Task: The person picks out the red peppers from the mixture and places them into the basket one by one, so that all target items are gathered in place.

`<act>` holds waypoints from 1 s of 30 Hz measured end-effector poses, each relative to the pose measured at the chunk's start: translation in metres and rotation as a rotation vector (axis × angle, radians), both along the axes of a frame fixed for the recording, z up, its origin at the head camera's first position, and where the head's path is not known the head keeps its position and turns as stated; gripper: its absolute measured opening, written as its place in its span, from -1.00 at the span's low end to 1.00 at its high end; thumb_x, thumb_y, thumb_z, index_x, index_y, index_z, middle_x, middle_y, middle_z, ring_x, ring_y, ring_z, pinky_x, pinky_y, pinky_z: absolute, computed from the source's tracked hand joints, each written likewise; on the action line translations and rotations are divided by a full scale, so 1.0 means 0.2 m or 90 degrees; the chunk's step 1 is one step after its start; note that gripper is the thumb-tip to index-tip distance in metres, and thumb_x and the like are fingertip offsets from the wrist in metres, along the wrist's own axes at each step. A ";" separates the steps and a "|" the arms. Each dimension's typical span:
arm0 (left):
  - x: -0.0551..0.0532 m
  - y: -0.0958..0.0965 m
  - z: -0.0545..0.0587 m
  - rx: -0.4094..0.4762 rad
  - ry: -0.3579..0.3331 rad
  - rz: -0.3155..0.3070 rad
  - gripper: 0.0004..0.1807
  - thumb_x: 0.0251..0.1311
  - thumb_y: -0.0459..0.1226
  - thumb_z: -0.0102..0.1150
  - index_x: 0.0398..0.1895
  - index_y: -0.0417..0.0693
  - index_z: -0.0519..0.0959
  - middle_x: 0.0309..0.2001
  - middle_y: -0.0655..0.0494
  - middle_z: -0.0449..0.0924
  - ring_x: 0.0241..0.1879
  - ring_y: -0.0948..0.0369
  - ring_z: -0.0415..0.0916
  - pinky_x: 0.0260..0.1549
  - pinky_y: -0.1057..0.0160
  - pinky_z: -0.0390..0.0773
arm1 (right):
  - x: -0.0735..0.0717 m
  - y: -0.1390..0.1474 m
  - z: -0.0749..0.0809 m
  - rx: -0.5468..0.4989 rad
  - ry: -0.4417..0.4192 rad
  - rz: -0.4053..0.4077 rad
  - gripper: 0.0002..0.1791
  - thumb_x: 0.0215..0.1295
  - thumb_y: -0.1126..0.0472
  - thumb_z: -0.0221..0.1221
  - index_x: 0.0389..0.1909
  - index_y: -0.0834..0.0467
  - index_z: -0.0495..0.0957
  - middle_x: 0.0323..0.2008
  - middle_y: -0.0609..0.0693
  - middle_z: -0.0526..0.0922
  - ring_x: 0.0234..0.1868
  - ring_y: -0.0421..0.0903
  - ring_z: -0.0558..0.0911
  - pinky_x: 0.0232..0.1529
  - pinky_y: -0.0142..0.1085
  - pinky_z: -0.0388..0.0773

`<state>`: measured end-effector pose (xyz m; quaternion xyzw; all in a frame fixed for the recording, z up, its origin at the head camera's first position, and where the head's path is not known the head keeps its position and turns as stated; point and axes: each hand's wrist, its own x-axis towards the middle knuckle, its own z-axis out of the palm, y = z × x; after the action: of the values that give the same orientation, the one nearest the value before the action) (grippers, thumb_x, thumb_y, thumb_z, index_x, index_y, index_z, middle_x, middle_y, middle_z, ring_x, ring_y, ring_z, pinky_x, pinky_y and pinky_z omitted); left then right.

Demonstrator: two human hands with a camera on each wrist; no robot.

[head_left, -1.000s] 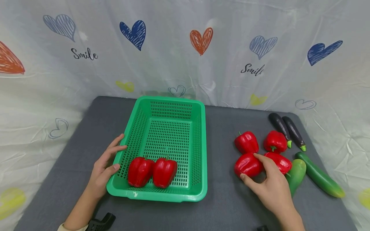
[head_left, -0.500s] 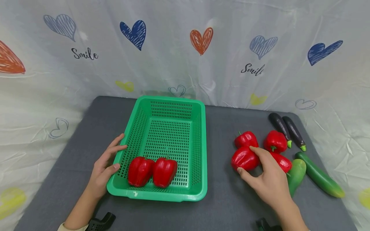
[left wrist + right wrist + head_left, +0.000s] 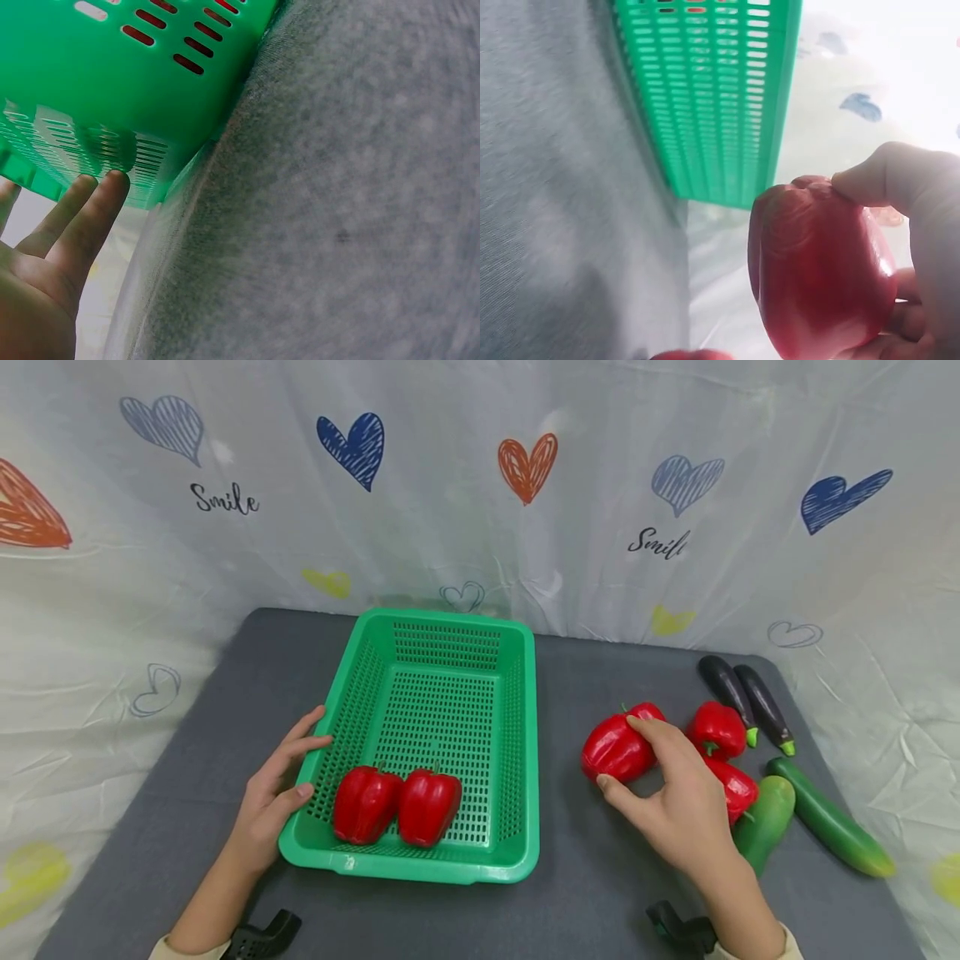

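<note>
In the head view my right hand pinches a red bell pepper between thumb and fingers. The right wrist view has this bell pepper raised off the grey cloth, its end tilted up. My left hand touches the left side of a green plastic basket. Straight fingers lie along its outer wall in the left wrist view. Inside the basket, two red bell peppers sit side by side at the near end.
Right of the basket lie more red bell peppers, one partly hidden behind the held one. Two eggplants lie at the back right. A short green cucumber and a longer one are near the right edge. A printed curtain hangs behind.
My right hand has lifted the bell pepper and carried it left and slightly away from me, over part of another pepper. The left hand and basket stay in place.
</note>
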<state>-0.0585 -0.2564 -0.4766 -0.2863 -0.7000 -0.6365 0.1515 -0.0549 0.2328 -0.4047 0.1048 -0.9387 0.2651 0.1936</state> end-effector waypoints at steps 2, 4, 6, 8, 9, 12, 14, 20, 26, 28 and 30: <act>0.00 0.00 0.00 -0.001 0.000 0.000 -0.43 0.29 -0.65 -0.13 0.39 -0.58 0.42 0.66 -0.42 0.13 0.68 -0.07 0.09 0.55 0.25 0.16 | -0.02 -0.02 0.01 -0.007 0.012 0.013 -0.09 -0.06 0.12 0.66 0.40 0.10 0.56 0.28 0.07 0.64 0.21 0.10 0.62 -0.13 0.27 0.75; 0.00 0.00 0.00 -0.002 -0.001 0.000 -0.43 0.29 -0.65 -0.14 0.40 -0.57 0.42 0.66 -0.42 0.12 0.68 -0.07 0.08 0.55 0.25 0.15 | -0.03 -0.04 0.03 -0.011 0.023 0.024 -0.12 -0.05 0.12 0.65 0.39 0.09 0.57 0.27 0.05 0.64 0.21 0.07 0.62 -0.14 0.23 0.76; 0.00 0.00 0.00 -0.002 -0.002 0.001 -0.43 0.29 -0.65 -0.14 0.40 -0.57 0.42 0.66 -0.42 0.12 0.68 -0.07 0.08 0.55 0.25 0.15 | -0.05 -0.06 0.04 -0.011 0.028 0.034 -0.13 -0.04 0.12 0.64 0.38 0.07 0.57 0.27 0.02 0.64 0.22 0.05 0.62 -0.13 0.22 0.76; 0.01 0.00 0.00 -0.002 -0.003 0.002 -0.42 0.28 -0.65 -0.14 0.40 -0.57 0.42 0.66 -0.42 0.13 0.68 -0.07 0.08 0.55 0.26 0.15 | -0.06 -0.08 0.06 -0.011 0.033 0.044 -0.14 -0.03 0.11 0.63 0.38 0.07 0.58 0.27 0.02 0.64 0.22 0.05 0.62 -0.11 0.22 0.76; 0.01 0.00 0.00 -0.002 -0.004 0.003 -0.42 0.28 -0.65 -0.14 0.40 -0.57 0.43 0.66 -0.42 0.13 0.68 -0.07 0.08 0.55 0.26 0.16 | -0.07 -0.09 0.06 -0.012 0.034 0.050 -0.13 -0.03 0.10 0.63 0.39 0.08 0.58 0.27 0.02 0.65 0.22 0.06 0.62 -0.11 0.22 0.76; 0.01 -0.01 0.00 -0.003 -0.004 0.006 -0.42 0.27 -0.65 -0.14 0.39 -0.56 0.43 0.65 -0.42 0.13 0.68 -0.07 0.08 0.55 0.26 0.16 | -0.10 -0.13 0.09 -0.019 0.040 0.067 -0.12 -0.04 0.10 0.63 0.39 0.09 0.58 0.28 0.04 0.64 0.22 0.08 0.62 -0.10 0.23 0.76; 0.01 -0.01 0.00 -0.003 -0.004 0.006 -0.42 0.27 -0.65 -0.14 0.40 -0.56 0.43 0.65 -0.42 0.13 0.68 -0.07 0.08 0.55 0.26 0.16 | -0.12 -0.15 0.10 -0.024 0.044 0.078 -0.12 -0.04 0.09 0.62 0.40 0.10 0.57 0.29 0.05 0.64 0.22 0.08 0.62 -0.09 0.22 0.76; 0.01 0.00 0.00 -0.005 -0.003 0.005 -0.41 0.26 -0.66 -0.15 0.40 -0.56 0.42 0.66 -0.42 0.12 0.68 -0.07 0.07 0.55 0.26 0.16 | -0.18 -0.24 0.14 -0.029 0.054 0.101 -0.15 0.03 0.04 0.59 0.40 0.10 0.56 0.30 0.01 0.63 0.21 0.03 0.63 -0.11 0.13 0.78; 0.01 0.00 0.00 -0.009 -0.006 0.004 -0.41 0.27 -0.66 -0.15 0.40 -0.56 0.42 0.66 -0.42 0.12 0.68 -0.07 0.07 0.55 0.26 0.16 | -0.24 -0.31 0.18 -0.030 0.068 0.133 -0.15 0.01 0.03 0.60 0.38 0.14 0.58 0.28 0.05 0.65 0.22 0.04 0.64 -0.09 0.12 0.78; 0.01 0.00 0.00 -0.010 -0.007 0.006 -0.41 0.27 -0.65 -0.15 0.40 -0.55 0.43 0.66 -0.41 0.12 0.68 -0.06 0.07 0.54 0.27 0.16 | -0.26 -0.33 0.19 -0.028 0.063 0.139 -0.14 0.01 0.02 0.61 0.39 0.13 0.58 0.29 0.04 0.65 0.23 0.04 0.64 -0.08 0.12 0.78; 0.01 0.00 0.01 -0.011 -0.006 0.005 -0.41 0.27 -0.66 -0.15 0.40 -0.55 0.43 0.66 -0.41 0.12 0.68 -0.06 0.07 0.55 0.27 0.16 | -0.28 -0.35 0.20 -0.024 0.057 0.146 -0.14 0.03 0.00 0.60 0.40 0.12 0.57 0.30 0.03 0.64 0.23 0.03 0.64 -0.08 0.11 0.78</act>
<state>-0.0570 -0.2566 -0.4755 -0.2817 -0.7071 -0.6313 0.1486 -0.1103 0.1619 -0.3638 0.2194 -0.9059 0.2983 0.2054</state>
